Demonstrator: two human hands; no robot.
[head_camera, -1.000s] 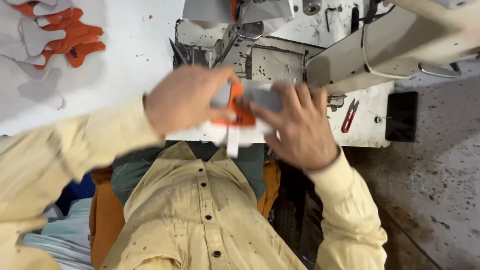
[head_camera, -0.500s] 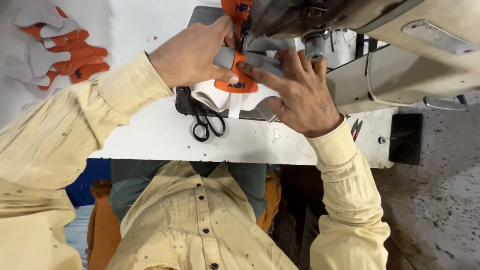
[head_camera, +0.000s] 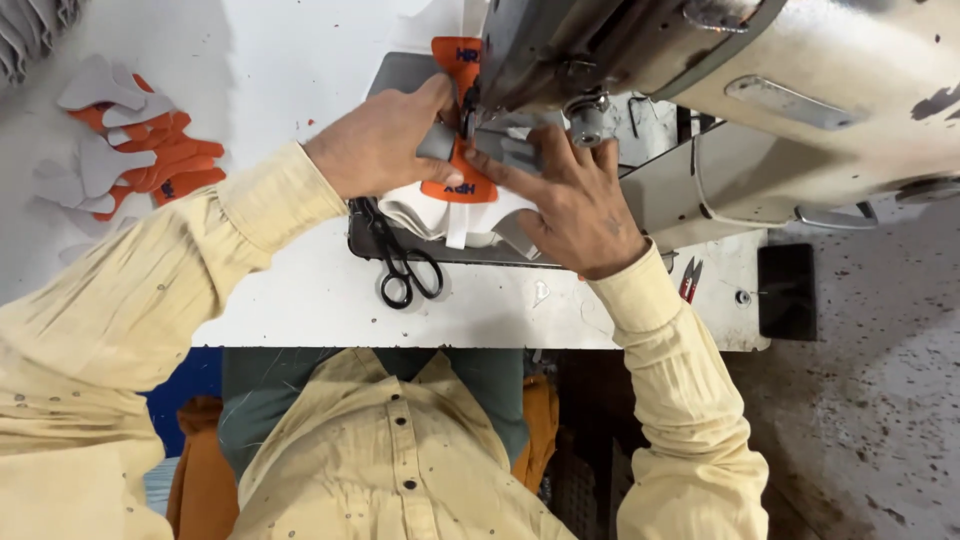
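While both hands press down at the far edge of the white table (head_camera: 300, 300), the orange, grey and white fabric piece (head_camera: 462, 190) lies flat on the dark plate under the head of the sewing machine (head_camera: 700, 70). Its long axis runs from the near edge of the table toward the far one, with the orange strip passing under the needle area. The left hand (head_camera: 375, 145) holds the piece from its left side, fingers curled and the thumb pinching a grey panel. The right hand (head_camera: 575, 205) lies on the right side, fingers spread flat and pressing the fabric down. Both hands touch the piece, and the left thumb sits closest to the needle. One pair of black scissors (head_camera: 400, 265) lies just beside the left wrist, toward the near edge. One small red snipper (head_camera: 690, 278) rests near the right cuff. A single loose heap of orange and grey cut pieces (head_camera: 130, 150) sits toward the far left corner; their number cannot be told.
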